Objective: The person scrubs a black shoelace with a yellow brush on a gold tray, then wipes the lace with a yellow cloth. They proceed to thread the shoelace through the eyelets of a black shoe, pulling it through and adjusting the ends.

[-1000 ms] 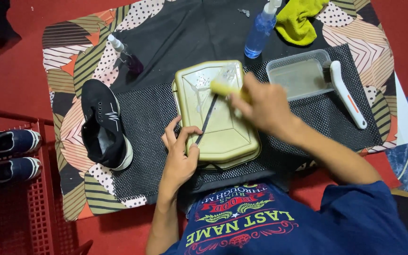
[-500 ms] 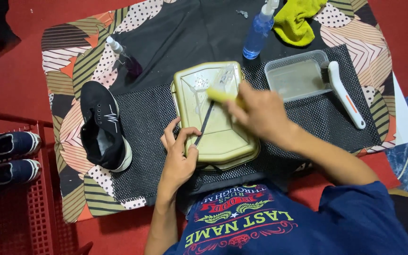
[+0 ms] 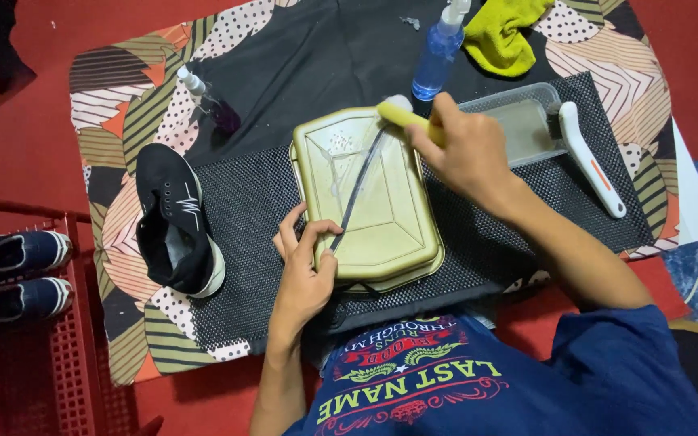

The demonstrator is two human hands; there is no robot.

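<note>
Since half a second ago we are sliding our right hand [image 3: 466,153] and its yellow-handled brush [image 3: 407,115] up toward the far corner of the olive tray [image 3: 389,234], away from our body. Our right fingers are clenched around the brush handle, bristles seemingly meeting the far end of the dark shoelace [image 3: 357,192]. Our left hand [image 3: 304,270] is pinching the near end of that shoelace between thumb and fingers, probably to keep it taut so the brush has something firm to scrub against.

We are holding the shoelace stretched over the upturned tray, its long axis running from our left fingers diagonally away and rightward to the brush. White suds are streaking the tray beside it.

Left of our left fingers, a black sneaker [image 3: 173,220] is lying on the mesh mat [image 3: 244,210]. Beyond our right fingers we are seeing a blue spray bottle [image 3: 438,52], a yellow cloth [image 3: 506,32], a clear tub [image 3: 527,125] and a white-handled brush [image 3: 591,161]. A patterned cloth [image 3: 115,105] is covering the worktop.
</note>
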